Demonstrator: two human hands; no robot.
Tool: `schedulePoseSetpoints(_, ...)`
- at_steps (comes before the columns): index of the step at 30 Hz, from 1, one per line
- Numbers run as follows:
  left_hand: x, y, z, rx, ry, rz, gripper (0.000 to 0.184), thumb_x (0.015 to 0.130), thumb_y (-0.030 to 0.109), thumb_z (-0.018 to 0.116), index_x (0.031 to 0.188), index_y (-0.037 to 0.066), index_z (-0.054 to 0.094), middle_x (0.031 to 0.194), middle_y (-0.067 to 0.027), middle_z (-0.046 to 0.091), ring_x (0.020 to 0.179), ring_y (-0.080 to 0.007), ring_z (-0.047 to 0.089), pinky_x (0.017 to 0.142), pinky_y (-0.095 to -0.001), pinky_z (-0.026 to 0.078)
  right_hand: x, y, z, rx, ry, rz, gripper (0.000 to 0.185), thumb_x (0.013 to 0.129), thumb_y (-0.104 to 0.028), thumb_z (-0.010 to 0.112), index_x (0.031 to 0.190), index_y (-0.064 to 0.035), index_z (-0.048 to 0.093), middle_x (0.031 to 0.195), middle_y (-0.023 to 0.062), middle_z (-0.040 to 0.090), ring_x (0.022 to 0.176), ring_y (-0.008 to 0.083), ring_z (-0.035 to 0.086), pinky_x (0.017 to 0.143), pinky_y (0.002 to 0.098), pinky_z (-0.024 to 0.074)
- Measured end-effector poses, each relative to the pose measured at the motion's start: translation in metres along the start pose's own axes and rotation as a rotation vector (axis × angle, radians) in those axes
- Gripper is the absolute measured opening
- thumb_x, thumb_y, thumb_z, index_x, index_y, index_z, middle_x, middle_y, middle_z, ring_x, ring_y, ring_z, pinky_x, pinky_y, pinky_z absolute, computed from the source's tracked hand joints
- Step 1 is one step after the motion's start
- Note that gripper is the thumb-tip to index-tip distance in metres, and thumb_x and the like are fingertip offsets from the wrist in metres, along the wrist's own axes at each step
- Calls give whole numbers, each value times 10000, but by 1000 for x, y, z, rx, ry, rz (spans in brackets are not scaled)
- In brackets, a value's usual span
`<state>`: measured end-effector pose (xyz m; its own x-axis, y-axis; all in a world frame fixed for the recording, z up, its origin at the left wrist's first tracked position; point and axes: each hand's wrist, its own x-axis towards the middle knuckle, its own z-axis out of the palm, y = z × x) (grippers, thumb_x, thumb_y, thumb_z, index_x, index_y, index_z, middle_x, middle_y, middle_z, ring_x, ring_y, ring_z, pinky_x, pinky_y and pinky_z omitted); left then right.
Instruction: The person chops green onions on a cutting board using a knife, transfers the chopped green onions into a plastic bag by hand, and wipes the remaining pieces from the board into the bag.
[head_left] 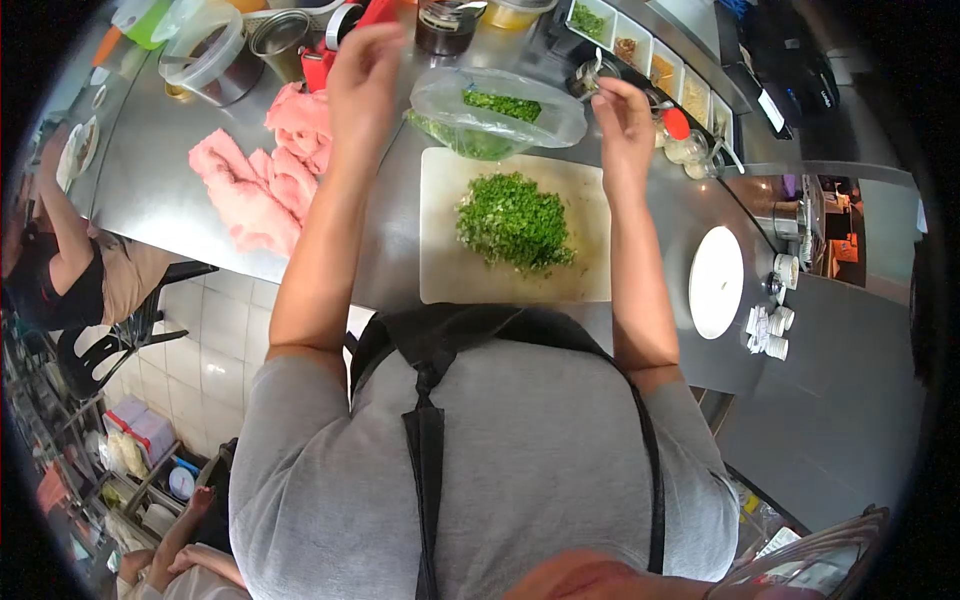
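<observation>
A mound of chopped green herbs (514,222) lies on a white cutting board (440,275) in front of me. Just beyond the board sits a clear plastic bag (560,125), its mouth spread wide, with chopped greens inside. My left hand (367,65) is raised left of the bag, beside a red object (318,70); its fingers are loosely bent and apart, with nothing visible in them. To the bag's right, my right hand (625,110) has thumb and fingertips pinched close to a small metal tin (585,80). Whatever the pinch holds is too small to make out.
A pink cloth (255,190) lies at left. Behind it stand a plastic tub (205,60) and a metal can (282,45). Topping trays (660,70) line the back right, near red-lidded jars (680,135). A white oval plate (717,282) lies at right. Other people are at left.
</observation>
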<state>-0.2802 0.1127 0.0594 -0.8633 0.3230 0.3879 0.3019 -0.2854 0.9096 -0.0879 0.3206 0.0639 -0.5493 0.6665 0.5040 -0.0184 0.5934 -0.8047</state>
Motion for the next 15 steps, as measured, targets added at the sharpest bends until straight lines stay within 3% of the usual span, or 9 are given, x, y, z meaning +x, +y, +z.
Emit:
schedulePoseSetpoints(1,5,15,8,7,-232,28,177,912,-7,562,1059,24,657,1003,-83,681,983,-172,641,873,-299,502,6,-7,3,32,-181,-84,164,881,-94,657,1035,-55,697,985,83,672,980,249,663,860,384,519)
schedulePoseSetpoints(2,6,25,19,12,-465,58,209,910,-35,542,1066,24,668,1030,-94,690,1061,-167,641,958,-312,493,8,-10,11,-159,-348,-104,167,858,-85,672,1018,-53,702,999,97,677,1005,277,661,858,399,523)
schedulePoseSetpoints(4,8,6,50,253,-918,7,212,871,-18,561,1033,20,693,982,-116,713,975,-218,694,894,-344,534,11,-12,31,-544,-679,-145,176,811,-66,702,985,-47,711,1028,125,687,1054,333,656,853,430,531)
schedulePoseSetpoints(5,3,-3,60,558,-983,104,238,863,-8,565,1065,25,686,984,-127,715,955,-245,701,865,-363,546,15,-11,37,-766,-823,0,407,738,-80,760,1135,-71,670,1184,147,654,1090,377,637,862,463,541)
schedulePoseSetpoints(7,1,-15,70,1185,-1048,304,300,847,12,574,1130,34,670,988,-148,720,917,-298,717,806,-402,570,10,-14,37,-824,-711,-178,571,722,-134,795,1255,-96,594,1306,124,600,1100,355,640,880,455,547)
schedulePoseSetpoints(8,5,-9,68,1251,-1038,311,330,844,23,576,1164,45,654,984,-151,720,908,-315,716,787,-418,574,9,-17,36,-850,-653,-265,655,714,-161,813,1315,-108,556,1366,112,573,1105,344,642,889,452,550)
schedulePoseSetpoints(9,7,-3,64,1313,-1037,317,363,842,33,578,1198,57,639,980,-153,720,900,-332,715,767,-433,578,13,-23,32,-906,-761,-169,880,673,-215,856,1436,-135,425,1463,85,493,1161,320,621,919,452,548)
schedulePoseSetpoints(11,10,0,56,1320,-1025,336,496,838,100,643,1327,123,571,977,-154,722,903,-325,718,755,-450,585,16,-28,26,-888,-781,-127,904,671,-233,862,1453,-136,419,1457,73,504,1199,314,599,932,452,541)
schedulePoseSetpoints(15,14,7,38,1211,-982,336,501,845,175,688,1336,184,588,1006,-125,727,906,-310,719,762,-429,580,17,-37,29,-820,-799,-47,937,665,-168,857,1488,-140,410,1497,101,465,1260,341,547,1007,416,494)
